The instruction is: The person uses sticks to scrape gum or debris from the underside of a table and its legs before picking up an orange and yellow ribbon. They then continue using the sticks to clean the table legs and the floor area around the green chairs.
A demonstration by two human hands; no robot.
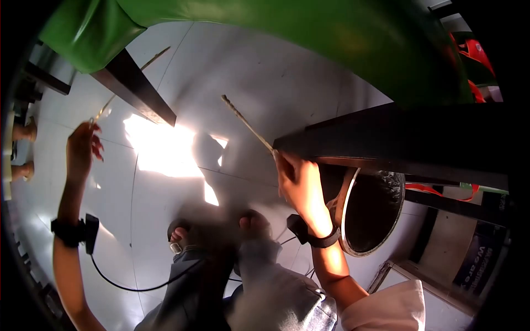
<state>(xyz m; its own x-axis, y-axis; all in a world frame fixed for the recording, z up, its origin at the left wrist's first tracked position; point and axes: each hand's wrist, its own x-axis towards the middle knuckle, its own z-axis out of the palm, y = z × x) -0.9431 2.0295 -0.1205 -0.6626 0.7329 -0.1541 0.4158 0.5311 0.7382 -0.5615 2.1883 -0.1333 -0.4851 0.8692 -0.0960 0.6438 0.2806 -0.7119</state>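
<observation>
Fingers (287, 165) of right hand (301, 187) pinched on thin pale stick (245, 124), long axis running up-left from grip; left hand (81, 148), well apart, pinching second thin strip (105, 109).

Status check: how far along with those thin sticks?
Done: no finished piece shows; the round basket by the table leg looks dark inside. In hand: left hand pinches one thin strip, right hand grips a stick. Left: cannot tell from this view.
</observation>
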